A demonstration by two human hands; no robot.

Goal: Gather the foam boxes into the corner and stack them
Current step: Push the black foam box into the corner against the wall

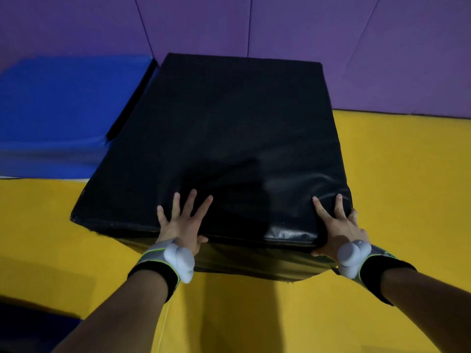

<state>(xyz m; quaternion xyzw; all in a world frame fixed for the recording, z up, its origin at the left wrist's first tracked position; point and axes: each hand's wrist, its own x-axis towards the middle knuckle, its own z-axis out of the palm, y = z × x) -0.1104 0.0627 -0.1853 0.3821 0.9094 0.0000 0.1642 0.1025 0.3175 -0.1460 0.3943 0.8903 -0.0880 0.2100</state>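
A big black foam box [229, 136] fills the middle of the head view, its far end close to the purple padded wall. My left hand [182, 225] presses on the box's near edge left of centre, fingers spread on top and thumb on the front face. At the near right corner my right hand [336, 230] grips the same way. Both wrists carry black bands with white sensors. A dark strip shows along the box's left side; I cannot tell whether another box lies under it.
A blue mat [56, 110] lies to the left of the box against the purple wall [305, 29]. Yellow floor matting [407, 187] spreads to the right and in front. A dark shape [25, 327] sits at the bottom left.
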